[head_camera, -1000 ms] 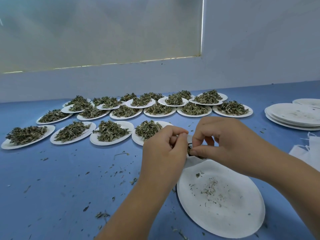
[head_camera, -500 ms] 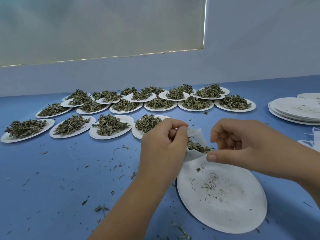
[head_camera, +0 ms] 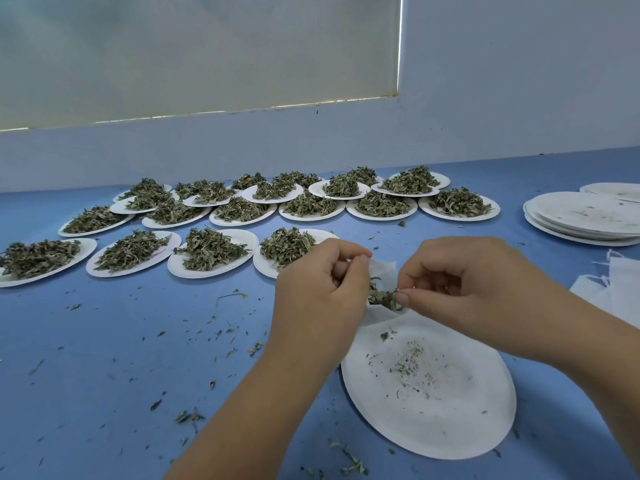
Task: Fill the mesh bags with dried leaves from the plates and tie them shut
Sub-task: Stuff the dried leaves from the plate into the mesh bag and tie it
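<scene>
Mesh bag (head_camera: pixel 384 271) gripped at its mouth by left hand (head_camera: pixel 318 296); right hand (head_camera: pixel 467 282) pinches dried leaves (head_camera: pixel 381 297) there.

Soft, even daylight comes through the drawn blind (head_camera: pixel 194 53), with thin bright slits along its lower and right edges. A cool bluish cast lies over everything. Shadows on the table (head_camera: pixel 121 341) are faint and diffuse, darkest under the near plate (head_camera: pixel 450 420). The wide lens bows the wall (head_camera: pixel 519 98) line and stretches the bottom corners. The far plates (head_camera: pixel 460 218) look soft, and the dried leaves (head_camera: pixel 384 297) in the mesh bag (head_camera: pixel 384 268) seem slightly smeared, perhaps by motion.
</scene>
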### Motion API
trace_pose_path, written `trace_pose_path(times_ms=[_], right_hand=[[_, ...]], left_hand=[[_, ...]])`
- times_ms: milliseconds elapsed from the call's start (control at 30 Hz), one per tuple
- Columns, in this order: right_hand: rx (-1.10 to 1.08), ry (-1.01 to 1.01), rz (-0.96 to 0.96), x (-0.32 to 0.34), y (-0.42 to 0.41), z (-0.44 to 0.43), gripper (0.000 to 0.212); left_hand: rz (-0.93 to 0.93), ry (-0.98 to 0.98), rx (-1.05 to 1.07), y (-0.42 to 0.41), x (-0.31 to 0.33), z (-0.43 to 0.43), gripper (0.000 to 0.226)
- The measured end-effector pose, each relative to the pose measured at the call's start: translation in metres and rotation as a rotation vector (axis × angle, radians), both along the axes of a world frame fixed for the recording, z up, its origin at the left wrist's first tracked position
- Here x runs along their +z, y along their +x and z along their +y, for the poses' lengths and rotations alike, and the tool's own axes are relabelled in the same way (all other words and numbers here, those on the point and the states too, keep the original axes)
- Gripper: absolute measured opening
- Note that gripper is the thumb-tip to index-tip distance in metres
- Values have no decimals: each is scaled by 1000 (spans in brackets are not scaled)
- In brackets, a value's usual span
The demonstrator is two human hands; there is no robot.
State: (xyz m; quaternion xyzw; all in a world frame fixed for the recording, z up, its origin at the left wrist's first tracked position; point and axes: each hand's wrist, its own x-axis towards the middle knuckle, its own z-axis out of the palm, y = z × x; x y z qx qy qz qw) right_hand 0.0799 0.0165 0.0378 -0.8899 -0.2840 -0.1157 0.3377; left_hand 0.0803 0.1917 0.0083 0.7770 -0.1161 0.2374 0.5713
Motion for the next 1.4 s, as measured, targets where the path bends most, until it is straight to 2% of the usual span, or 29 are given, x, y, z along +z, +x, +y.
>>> trace_pose_path(times_ms=[233, 467, 767, 867, 933, 1033, 1133, 1233, 1400], right_hand=[[-159, 43, -144, -14, 1, 25, 15], [-190, 209, -23, -13, 0, 24, 18], [-152, 145, -71, -14, -3, 26, 24], [-139, 46, -117, -12, -4, 25, 19], [-133, 67, -119, -11, -4, 24, 16], [-162, 222, -7, -9, -4, 20, 18], [-117, 326, 294, -8, -4, 17, 39], [-37, 397, 527, -12, -3, 21, 35], [-64, 491, 441, -21, -3, 32, 18]], left_hand=[[-34, 73, -34, -7, -1, -7, 20], [-33, 47, -35, -8, 1, -6, 20], [-7, 11, -54, -9, 0, -6, 21], [-5, 5, -48, -9, 2, -6, 20], [-3, -19, -42, -10, 3, -6, 21], [8, -71, -40, -10, 4, -4, 18], [16, -107, -45, -9, 5, -4, 19], [7, -73, -48, -10, 4, -5, 21], [38, -41, -119, -12, 2, -10, 20]])
